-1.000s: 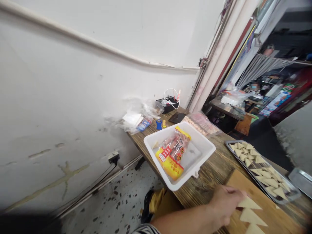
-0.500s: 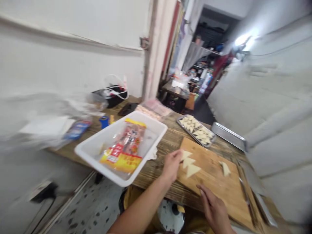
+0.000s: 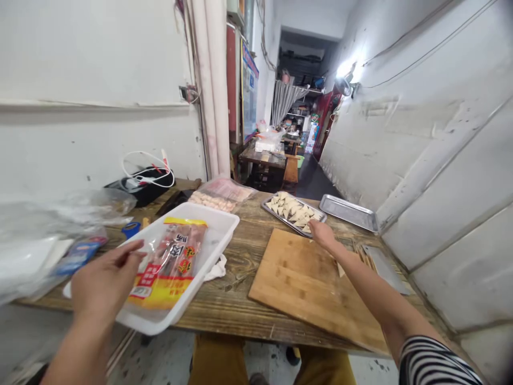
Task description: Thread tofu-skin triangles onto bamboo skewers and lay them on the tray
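My left hand (image 3: pixel 107 279) hovers over the left side of a white plastic bin (image 3: pixel 226 235), its fingers loosely bent and slightly apart, with nothing visible in them. In the bin lies a clear, red and yellow food package (image 3: pixel 172 262). My right hand (image 3: pixel 321 234) reaches across the wooden cutting board (image 3: pixel 296 278) to a metal tray (image 3: pixel 265 205). Its fingers pinch at a pale dough triangle (image 3: pixel 308 228) by the tray's near right edge; the fingertips are partly hidden. Many similar triangles cover the tray. Another pale piece (image 3: pixel 341 271) on the board is mostly behind my right forearm.
A second metal tray (image 3: pixel 348 212) stands by the right wall. A bag of pinkish pieces (image 3: pixel 218 195) lies behind the bin. A flat metal blade (image 3: pixel 385 267) rests right of the board. Plastic bags (image 3: pixel 36 240) and a blue object (image 3: pixel 130 230) are at left.
My left hand has left the board's edge and moved left over the bin. My right hand has gone forward to the tray. The row of triangles on the board's left side is gone.
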`<state>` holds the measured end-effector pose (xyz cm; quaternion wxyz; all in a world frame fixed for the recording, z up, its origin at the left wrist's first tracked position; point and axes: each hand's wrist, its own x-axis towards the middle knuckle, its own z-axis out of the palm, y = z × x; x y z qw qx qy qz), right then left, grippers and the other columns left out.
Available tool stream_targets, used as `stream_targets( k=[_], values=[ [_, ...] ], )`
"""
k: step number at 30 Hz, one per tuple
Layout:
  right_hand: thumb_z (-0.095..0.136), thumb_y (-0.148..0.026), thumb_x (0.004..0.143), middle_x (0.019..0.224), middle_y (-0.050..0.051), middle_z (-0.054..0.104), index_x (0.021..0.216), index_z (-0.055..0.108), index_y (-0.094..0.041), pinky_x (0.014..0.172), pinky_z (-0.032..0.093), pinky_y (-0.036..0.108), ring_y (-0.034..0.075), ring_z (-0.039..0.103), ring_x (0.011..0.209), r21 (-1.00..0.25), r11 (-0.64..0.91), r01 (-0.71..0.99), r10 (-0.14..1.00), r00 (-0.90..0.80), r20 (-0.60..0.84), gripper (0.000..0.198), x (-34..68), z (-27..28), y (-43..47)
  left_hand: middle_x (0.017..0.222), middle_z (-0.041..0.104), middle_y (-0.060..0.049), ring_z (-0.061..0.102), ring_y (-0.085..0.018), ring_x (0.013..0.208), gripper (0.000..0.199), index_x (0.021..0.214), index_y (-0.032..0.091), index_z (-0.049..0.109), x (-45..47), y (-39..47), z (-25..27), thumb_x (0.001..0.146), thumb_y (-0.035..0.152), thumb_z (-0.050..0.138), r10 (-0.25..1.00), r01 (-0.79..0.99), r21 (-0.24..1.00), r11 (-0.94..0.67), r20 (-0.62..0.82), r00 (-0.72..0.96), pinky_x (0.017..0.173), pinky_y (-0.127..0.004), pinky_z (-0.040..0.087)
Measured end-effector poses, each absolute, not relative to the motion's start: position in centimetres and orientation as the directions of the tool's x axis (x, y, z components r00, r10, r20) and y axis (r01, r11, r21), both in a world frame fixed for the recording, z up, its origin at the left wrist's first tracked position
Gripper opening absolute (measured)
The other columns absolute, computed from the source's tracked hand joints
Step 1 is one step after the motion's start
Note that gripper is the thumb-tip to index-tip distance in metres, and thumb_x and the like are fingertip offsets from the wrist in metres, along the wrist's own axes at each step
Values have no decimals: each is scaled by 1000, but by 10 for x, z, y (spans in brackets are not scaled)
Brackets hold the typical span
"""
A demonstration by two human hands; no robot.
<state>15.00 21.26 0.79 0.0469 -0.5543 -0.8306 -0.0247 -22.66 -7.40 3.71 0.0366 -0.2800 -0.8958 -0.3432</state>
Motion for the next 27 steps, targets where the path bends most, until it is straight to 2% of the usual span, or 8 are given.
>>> stream_targets(
  k=[3, 5, 9, 12, 14, 17, 22, 27],
  values=[
    [51, -32, 93, 103, 6, 61, 107, 58, -13, 81, 49, 39, 19, 60, 92, 12, 365, 931, 924, -364, 118, 24, 140, 1, 240, 90, 71, 9, 60, -19, 81, 39, 102, 31, 64, -254, -66, 31, 82, 45, 33, 586, 613, 314, 725, 185, -789, 62, -25, 40],
    [51, -32, 93, 106, 7, 60, 108, 57, -13, 82, 48, 39, 19, 59, 94, 28, 363, 931, 923, -364, 127, 25, 134, 0, 253, 90, 71, 9, 58, -18, 80, 41, 101, 30, 63, -266, -65, 27, 84, 44, 29, 619, 645, 219, 732, 184, -764, 63, -24, 39],
    [52, -32, 93, 109, 7, 59, 109, 58, -13, 85, 46, 40, 20, 58, 97, 59, 395, 917, 907, -399, 133, 26, 121, -2, 271, 95, 69, 5, 57, -17, 86, 41, 106, 24, 63, -276, -71, 25, 84, 42, 33, 631, 661, 224, 716, 197, -751, 68, -22, 38],
    [50, -30, 93, 103, 10, 62, 100, 62, -10, 79, 45, 34, 20, 59, 94, 81, 432, 898, 888, -439, 135, 24, 116, -5, 281, 105, 66, -3, 57, -19, 94, 39, 111, 16, 62, -277, -73, 28, 85, 31, 37, 700, 724, 243, 645, 193, -688, 77, -24, 38],
    [41, -30, 96, 97, 16, 63, 91, 66, -6, 69, 40, 28, 22, 60, 93, 88, 464, 882, 870, -472, 143, 35, 115, -8, 287, 109, 62, -10, 55, -23, 99, 37, 110, 11, 63, -280, -70, 28, 83, 25, 40, 776, 795, 155, 587, 175, -607, 82, -28, 37],
    [38, -38, 94, 97, 20, 62, 98, 66, -5, 62, 34, 30, 24, 60, 92, 89, 502, 860, 839, -510, 192, 44, 120, -11, 288, 106, 59, -15, 51, -31, 102, 30, 101, 15, 68, -285, -67, 24, 76, 22, 53, 767, 779, 36, 626, 151, -623, 86, -38, 33],
    [34, -44, 94, 96, 17, 63, 101, 66, -10, 58, 34, 29, 22, 61, 83, 125, 552, 824, 746, -555, 368, 47, 149, -8, 263, 99, 54, -18, 43, -35, 103, 27, 92, 15, 70, -281, -67, 16, 74, 14, 49, 832, 814, -174, 554, 142, -536, 82, -45, 31],
    [29, -45, 94, 91, 15, 64, 97, 66, -16, 48, 36, 32, 26, 61, 68, 155, 602, 783, 604, -574, 553, 47, 197, 3, 216, 99, 53, -17, 43, -33, 103, 25, 78, 13, 69, -278, -67, 16, 76, 11, 44, 895, 853, -272, 445, 116, -430, 83, -46, 30]
  ],
)
